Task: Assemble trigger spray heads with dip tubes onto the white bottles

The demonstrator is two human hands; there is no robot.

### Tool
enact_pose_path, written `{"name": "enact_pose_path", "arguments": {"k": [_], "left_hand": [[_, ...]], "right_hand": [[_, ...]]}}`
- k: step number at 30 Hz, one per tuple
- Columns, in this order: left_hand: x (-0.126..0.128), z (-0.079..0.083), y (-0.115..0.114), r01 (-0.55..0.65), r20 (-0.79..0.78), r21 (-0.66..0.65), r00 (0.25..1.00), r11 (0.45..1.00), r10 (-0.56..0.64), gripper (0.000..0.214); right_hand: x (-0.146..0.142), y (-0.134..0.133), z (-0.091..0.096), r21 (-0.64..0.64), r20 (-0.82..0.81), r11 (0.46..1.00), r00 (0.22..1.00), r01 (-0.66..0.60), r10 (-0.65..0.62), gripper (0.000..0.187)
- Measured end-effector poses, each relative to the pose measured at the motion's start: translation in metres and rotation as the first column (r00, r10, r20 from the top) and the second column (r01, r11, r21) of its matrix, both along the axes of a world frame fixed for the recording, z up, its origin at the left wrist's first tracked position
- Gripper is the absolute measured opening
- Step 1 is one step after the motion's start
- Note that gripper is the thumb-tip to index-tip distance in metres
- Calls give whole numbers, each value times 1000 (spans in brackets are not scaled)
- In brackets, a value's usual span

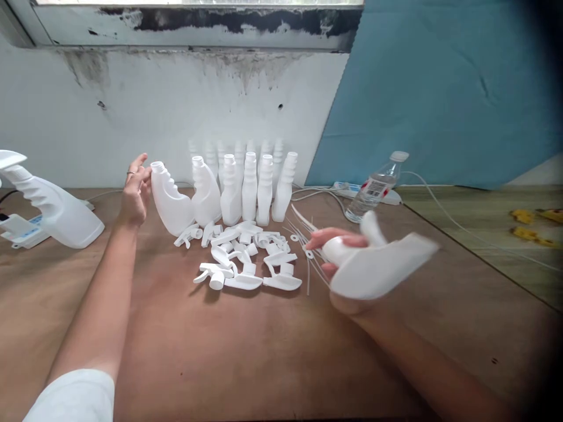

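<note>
My left hand (136, 193) is raised beside the leftmost white bottle (170, 202) of the row, its fingers apart and close to the neck. Whether the fingertips touch the bottle, I cannot tell. In my right hand (336, 235) is a white trigger sprayer head (378, 269), held above the table and a little blurred. Between my hands lies a pile of loose white sprayer heads (240, 258). Thin white tubes (308, 264) and small white washers (309, 254) lie just left of my right hand.
Several open white bottles (250, 187) stand in rows by the wall. At far left a bottle with a sprayer head (65, 211) stands near a power strip (26, 231). A clear water bottle (373, 190) and another power strip (391, 196) are at the back right, with cables around.
</note>
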State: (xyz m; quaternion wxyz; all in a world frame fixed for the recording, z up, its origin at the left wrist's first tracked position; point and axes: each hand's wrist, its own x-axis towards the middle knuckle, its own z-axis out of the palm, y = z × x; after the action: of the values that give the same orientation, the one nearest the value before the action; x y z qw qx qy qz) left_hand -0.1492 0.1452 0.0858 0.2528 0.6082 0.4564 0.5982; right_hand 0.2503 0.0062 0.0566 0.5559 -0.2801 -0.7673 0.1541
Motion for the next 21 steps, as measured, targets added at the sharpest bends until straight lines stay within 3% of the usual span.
{"name": "enact_pose_path", "arguments": {"k": [2,4,9,13,15,18,21], "left_hand": [[2,-3,-2,74,-9,-56,997,996,-75,54],[5,-3,-6,88,-34,-68,995,994,-91,57],[2,10,-19,-46,-83,17,995,999,47,49],[15,36,-47,-132,-177,41,975,990,137,47],[31,50,-67,-172,-331,138,920,975,209,47],[59,62,-94,-34,-600,362,757,932,261,37],[81,63,-110,90,-720,410,643,908,261,44]], "right_hand": [[-8,5,28,166,-354,984,935,61,2,22],[-17,10,55,217,-506,974,861,66,54,23],[-32,13,105,82,-669,992,733,-96,126,25],[-32,13,114,30,-699,963,683,-267,211,18],[-29,15,112,11,-709,946,664,-325,237,17],[-22,17,109,26,-717,926,638,-377,280,21],[-15,17,112,57,-735,934,619,-352,278,18]]}}
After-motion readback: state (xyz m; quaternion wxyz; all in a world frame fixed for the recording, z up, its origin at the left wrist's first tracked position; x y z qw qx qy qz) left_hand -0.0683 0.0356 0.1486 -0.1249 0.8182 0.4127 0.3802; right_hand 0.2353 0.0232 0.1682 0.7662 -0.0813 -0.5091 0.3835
